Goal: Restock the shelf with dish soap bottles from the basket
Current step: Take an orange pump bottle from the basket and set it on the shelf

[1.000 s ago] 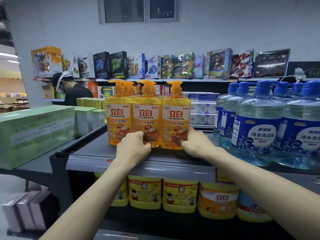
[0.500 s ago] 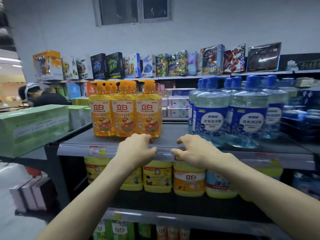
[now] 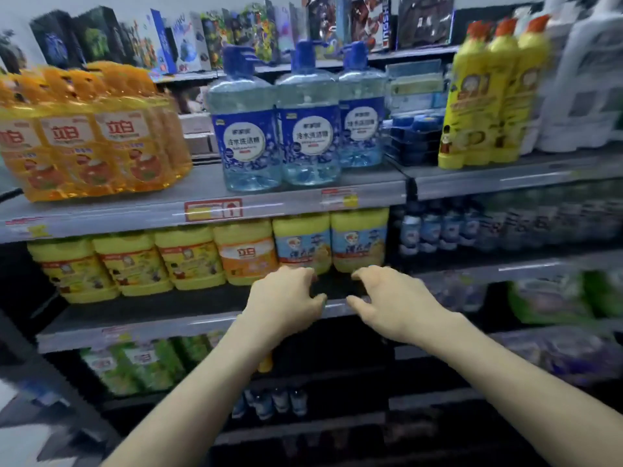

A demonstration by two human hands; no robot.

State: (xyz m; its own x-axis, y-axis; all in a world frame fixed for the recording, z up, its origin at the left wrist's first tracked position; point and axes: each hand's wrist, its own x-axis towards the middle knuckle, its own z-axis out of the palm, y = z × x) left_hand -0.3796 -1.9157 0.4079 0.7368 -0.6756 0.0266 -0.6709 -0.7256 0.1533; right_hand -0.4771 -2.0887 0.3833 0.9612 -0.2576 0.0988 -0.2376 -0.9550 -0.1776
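Orange dish soap bottles point(image 3: 91, 143) with pump tops stand in rows at the left of the grey upper shelf point(image 3: 286, 205). Both my hands hang in the air well below them, in front of the second shelf. My left hand point(image 3: 286, 303) and my right hand point(image 3: 392, 303) are side by side, fingers loosely curled, and hold nothing. No basket is in view. The picture is blurred by movement.
Blue clear bottles point(image 3: 279, 129) stand right of the orange ones, yellow bottles point(image 3: 488, 96) farther right. Yellow jugs point(image 3: 188, 261) fill the second shelf point(image 3: 161, 323), green packs point(image 3: 135, 362) the one below. Toy boxes point(image 3: 209, 35) line the top shelf.
My hands let go of the orange bottles and dropped from the upper shelf to the second shelf's height. The view swung to the right and down.
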